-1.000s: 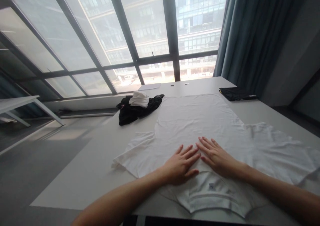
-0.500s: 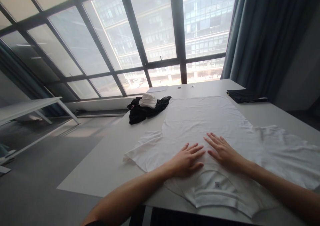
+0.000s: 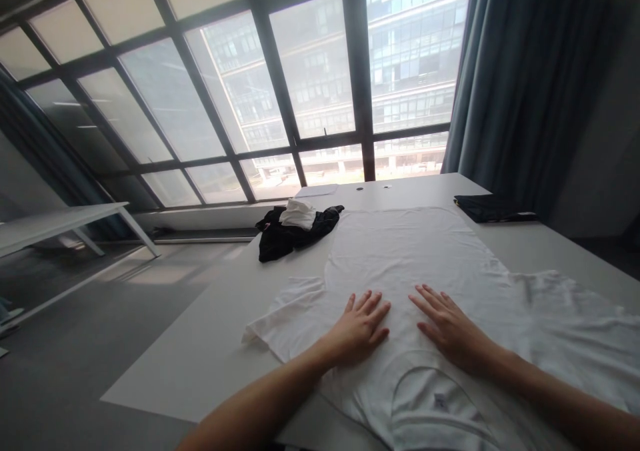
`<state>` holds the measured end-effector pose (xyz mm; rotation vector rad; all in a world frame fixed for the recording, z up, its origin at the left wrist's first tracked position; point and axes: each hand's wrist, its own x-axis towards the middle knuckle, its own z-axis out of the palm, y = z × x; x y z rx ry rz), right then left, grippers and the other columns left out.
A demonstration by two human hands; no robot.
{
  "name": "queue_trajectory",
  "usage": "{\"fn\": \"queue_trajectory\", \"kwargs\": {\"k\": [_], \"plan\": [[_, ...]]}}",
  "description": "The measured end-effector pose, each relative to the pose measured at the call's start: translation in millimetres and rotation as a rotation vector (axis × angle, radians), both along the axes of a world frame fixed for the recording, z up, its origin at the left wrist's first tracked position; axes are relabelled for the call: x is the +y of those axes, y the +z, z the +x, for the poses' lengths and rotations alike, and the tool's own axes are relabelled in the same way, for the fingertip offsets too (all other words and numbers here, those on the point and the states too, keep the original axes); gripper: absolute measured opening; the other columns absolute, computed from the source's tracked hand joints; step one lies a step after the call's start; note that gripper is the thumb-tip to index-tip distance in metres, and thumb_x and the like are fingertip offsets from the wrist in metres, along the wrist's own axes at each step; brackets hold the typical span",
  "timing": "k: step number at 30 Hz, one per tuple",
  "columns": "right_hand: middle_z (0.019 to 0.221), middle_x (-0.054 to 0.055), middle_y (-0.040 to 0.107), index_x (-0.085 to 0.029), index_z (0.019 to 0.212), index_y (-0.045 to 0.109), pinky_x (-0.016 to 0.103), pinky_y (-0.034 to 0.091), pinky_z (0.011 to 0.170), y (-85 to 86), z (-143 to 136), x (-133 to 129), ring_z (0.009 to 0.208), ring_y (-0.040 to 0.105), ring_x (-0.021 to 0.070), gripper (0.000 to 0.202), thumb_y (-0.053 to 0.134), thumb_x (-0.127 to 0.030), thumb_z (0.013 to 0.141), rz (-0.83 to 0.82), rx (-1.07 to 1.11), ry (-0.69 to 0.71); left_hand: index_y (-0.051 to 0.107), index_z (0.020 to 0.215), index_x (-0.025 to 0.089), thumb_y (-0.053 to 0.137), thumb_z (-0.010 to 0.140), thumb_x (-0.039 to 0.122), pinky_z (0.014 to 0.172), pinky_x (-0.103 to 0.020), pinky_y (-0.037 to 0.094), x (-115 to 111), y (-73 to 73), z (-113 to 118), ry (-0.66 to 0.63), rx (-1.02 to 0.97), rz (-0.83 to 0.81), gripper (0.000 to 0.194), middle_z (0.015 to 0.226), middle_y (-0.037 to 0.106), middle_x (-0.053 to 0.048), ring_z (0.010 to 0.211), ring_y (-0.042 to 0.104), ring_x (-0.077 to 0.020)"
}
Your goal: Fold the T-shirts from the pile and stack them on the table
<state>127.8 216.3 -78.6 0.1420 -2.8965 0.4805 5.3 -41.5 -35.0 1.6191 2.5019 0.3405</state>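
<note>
- White flat-topped desk (image 3: 200, 344), under the cloth items.
- White short-sleeved T-shirt (image 3: 400, 251), laid flat on the desk, neckline nearest the body, hem at the far end; probably light, soft and limp, low risk of breakage, prone to creasing and to sliding on the smooth top.
- Left sleeve (image 3: 287, 308), loosely rumpled; best pinched at the cuff edge.
- Black crumpled cloth bundle (image 3: 280, 238) with wadded white cloth (image 3: 299, 214) on top, just beside the shirt's far portion.
- Left hand (image 3: 354, 334), palm down on the upper chest; fingers open and slightly spread, gripping nothing.
- Round ribbed neckline (image 3: 425, 431) with small label (image 3: 441, 401) inside; likely stretchy, better supported than tugged.
- Right hand (image 3: 453, 328), apart from the left, also palm down; fingers open, fanned, without any grip.
- Black folded cloth item (image 3: 493, 208), on the desk beyond the shirt.
- Right sleeve (image 3: 575, 318), spread wide with soft wrinkles; likely to sag if lifted by one point, so best held at shoulder seam and cuff together.
</note>
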Motion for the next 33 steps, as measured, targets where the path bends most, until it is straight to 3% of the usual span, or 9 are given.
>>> {"fn": "queue_trajectory", "kwargs": {"k": [18, 24, 30, 33], "plan": [[0.166, 0.010, 0.030, -0.024, 0.156, 0.042, 0.052, 0.024, 0.124, 4.4, -2.0, -4.3, 0.154, 0.023, 0.0260, 0.056, 0.039, -0.044, 0.103, -0.034, -0.035, -0.006, 0.036, 0.158, 0.028, 0.045, 0.103, 0.048, 0.123, -0.062, 0.015, -0.6, -1.3, 1.2, 0.008, -0.006, 0.006, 0.059, 0.167, 0.027, -0.012, 0.155, 0.018, -0.0326], [0.165, 0.011, 0.030, -0.022, 0.158, 0.039, 0.053, 0.023, 0.124, 9.1, -2.7, -6.8, 0.154, 0.023, 0.0255, 0.057, 0.037, -0.044, 0.105, -0.038, -0.018, 0.059, 0.036, 0.157, 0.028, 0.045, 0.103, 0.049, 0.123, -0.062, 0.015, -0.6, -2.2, 1.5, 0.010, -0.008, 0.022, 0.059, 0.167, 0.027, -0.011, 0.155, 0.019, -0.0324], [0.166, 0.010, 0.028, -0.027, 0.156, 0.043, 0.058, 0.021, 0.123, 1.9, -2.5, -4.7, 0.154, 0.022, 0.0287, 0.057, 0.042, -0.047, 0.103, 0.014, -0.066, 0.057, 0.031, 0.160, 0.027, 0.045, 0.102, 0.051, 0.123, -0.061, 0.015, 2.5, -1.4, 3.6, 0.086, -0.067, 0.053, 0.064, 0.170, 0.019, -0.010, 0.157, 0.012, -0.0321], [0.165, 0.011, 0.030, -0.026, 0.155, 0.043, 0.057, 0.021, 0.123, 0.0, -2.0, -4.3, 0.154, 0.023, 0.0286, 0.057, 0.042, -0.047, 0.103, 0.021, -0.076, 0.056, 0.031, 0.160, 0.025, 0.046, 0.102, 0.050, 0.124, -0.060, 0.013, 2.7, -1.9, 4.2, 0.083, -0.081, 0.047, 0.065, 0.168, 0.023, -0.011, 0.156, 0.014, -0.0317]]}}
